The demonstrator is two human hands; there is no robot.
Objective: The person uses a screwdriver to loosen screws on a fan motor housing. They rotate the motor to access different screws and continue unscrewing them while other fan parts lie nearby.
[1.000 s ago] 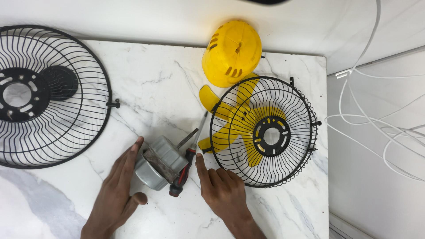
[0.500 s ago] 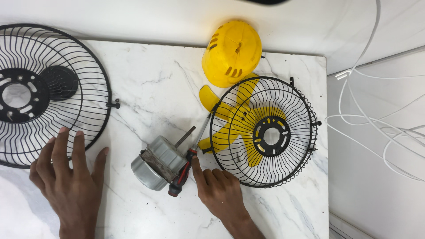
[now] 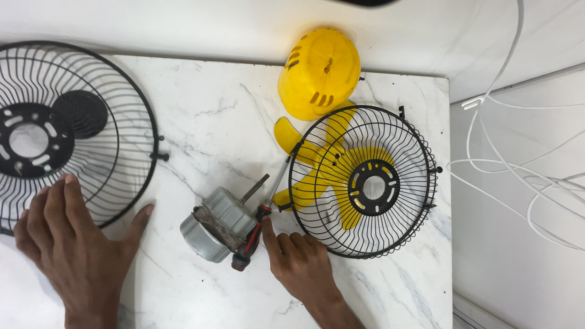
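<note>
A: Centrally, a grey fan motor point(image 3: 220, 224) is being shown lying on its side on the white marble desk point(image 3: 207, 116), its shaft angled up and to the right. What is being touched by the hands?

B: Nothing is being gripped. The left hand point(image 3: 76, 247) is being held flat and open, fingers spread, its fingertips being laid over the lower rim of the large black fan guard point(image 3: 73, 131). The right hand point(image 3: 301, 262) is likewise being kept open, its thumb being pressed beside the red-and-black screwdriver point(image 3: 255, 228), which is resting against the motor.

A: And the remaining parts?

B: A smaller black guard point(image 3: 365, 181) is being seen just right of the motor, lying over a yellow fan blade point(image 3: 323, 167); a yellow motor cover point(image 3: 319, 73) is sitting above it. White cables point(image 3: 518, 176) are being seen looped off the desk, at right.
</note>
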